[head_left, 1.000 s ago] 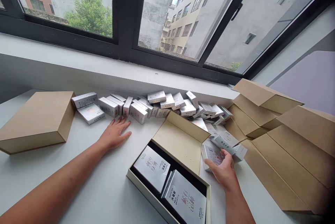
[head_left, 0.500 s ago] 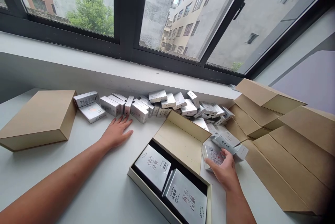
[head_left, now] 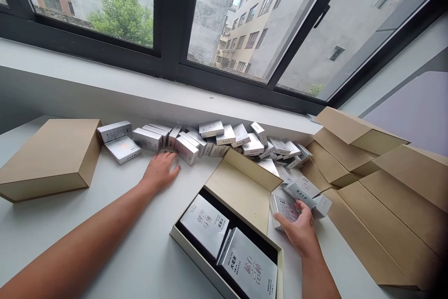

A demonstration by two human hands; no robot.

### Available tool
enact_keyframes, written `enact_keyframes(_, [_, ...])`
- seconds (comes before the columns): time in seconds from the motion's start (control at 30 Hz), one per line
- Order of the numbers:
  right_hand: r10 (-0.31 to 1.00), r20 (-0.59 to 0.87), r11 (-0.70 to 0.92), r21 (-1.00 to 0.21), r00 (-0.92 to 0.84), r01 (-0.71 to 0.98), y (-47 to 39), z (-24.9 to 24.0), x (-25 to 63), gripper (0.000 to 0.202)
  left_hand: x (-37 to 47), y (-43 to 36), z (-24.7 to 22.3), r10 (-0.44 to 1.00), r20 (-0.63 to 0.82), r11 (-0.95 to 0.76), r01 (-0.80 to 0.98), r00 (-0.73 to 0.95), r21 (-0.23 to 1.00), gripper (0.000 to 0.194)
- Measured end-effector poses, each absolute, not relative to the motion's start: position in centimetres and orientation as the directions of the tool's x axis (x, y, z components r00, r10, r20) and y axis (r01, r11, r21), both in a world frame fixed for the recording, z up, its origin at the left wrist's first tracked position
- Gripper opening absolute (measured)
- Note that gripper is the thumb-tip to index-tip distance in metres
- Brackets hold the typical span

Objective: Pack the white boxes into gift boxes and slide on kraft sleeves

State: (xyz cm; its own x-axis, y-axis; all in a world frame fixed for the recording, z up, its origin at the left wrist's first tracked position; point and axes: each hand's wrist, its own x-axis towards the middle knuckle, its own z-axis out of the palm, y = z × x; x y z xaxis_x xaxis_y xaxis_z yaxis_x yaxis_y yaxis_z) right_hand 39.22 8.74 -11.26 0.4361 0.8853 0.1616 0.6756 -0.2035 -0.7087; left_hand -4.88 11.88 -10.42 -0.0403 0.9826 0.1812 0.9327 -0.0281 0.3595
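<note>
My left hand (head_left: 160, 170) rests with its fingers spread at the front of a row of small silver boxes (head_left: 147, 140), nearest a tilted silver box (head_left: 174, 136). At the right, my right hand (head_left: 300, 224) has its thumb and fingers around a silver box (head_left: 286, 208), close to another silver one (head_left: 300, 195) leaning beside it. Between the hands an open cream case (head_left: 245, 187) with a black lining holds two larger silver boxes, a left one (head_left: 205, 225) and a right one (head_left: 250, 264).
A closed brown case (head_left: 49, 149) lies on the white table (head_left: 140, 252) at the left. Several brown cases (head_left: 392, 210) are stacked at the right. More silver boxes (head_left: 254, 144) are heaped along the wall below the window.
My left hand has shifted slightly right, its fingers a little more bent. The thin silver box near its fingertips leans differently, and the boxes beside it have shifted slightly. My right hand has hardly moved.
</note>
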Motion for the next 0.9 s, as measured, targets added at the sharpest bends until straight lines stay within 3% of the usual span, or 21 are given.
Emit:
enact_keyframes(0.1, [0.89, 0.153, -0.198, -0.718, 0.429, 0.667, 9.0, -11.6, 39.8, 0.092, -4.4, 11.2, -10.0, 0.958, 0.223, -0.251, 0.902, 0.18, 0.352, 0.043])
enact_keyframes(0.17, [0.897, 0.121, -0.212, -0.727, 0.425, 0.654, 9.3, -11.8, 40.4, 0.096, -4.0, 11.1, -9.9, 0.915, 0.235, -0.392, 0.857, 0.327, 0.334, 0.045])
enact_keyframes(0.23, [0.903, 0.09, -0.226, -0.731, 0.42, 0.644, 9.5, -11.9, 40.8, 0.099, -3.7, 11.4, -10.0, 0.899, 0.233, -0.431, 0.841, 0.37, 0.328, 0.052])
enact_keyframes(0.53, [0.904, 0.077, -0.234, -0.735, 0.422, 0.636, 9.7, -11.5, 40.6, 0.102, -3.3, 11.3, -9.9, 0.952, 0.259, -0.228, 0.942, 0.163, 0.245, 0.06])
enact_keyframes(0.77, [0.885, 0.17, -0.175, -0.741, 0.434, 0.648, 9.3, -12.1, 40.1, 0.094, -4.5, 11.9, -10.8, 0.954, 0.22, 0.126, 0.94, -0.202, 0.318, 0.072])
enact_keyframes(0.9, [0.878, 0.182, -0.18, -0.733, 0.443, 0.656, 9.1, -11.9, 39.8, 0.091, -4.8, 12.4, -11.1, 0.957, 0.132, 0.205, 0.923, -0.259, 0.326, 0.084])
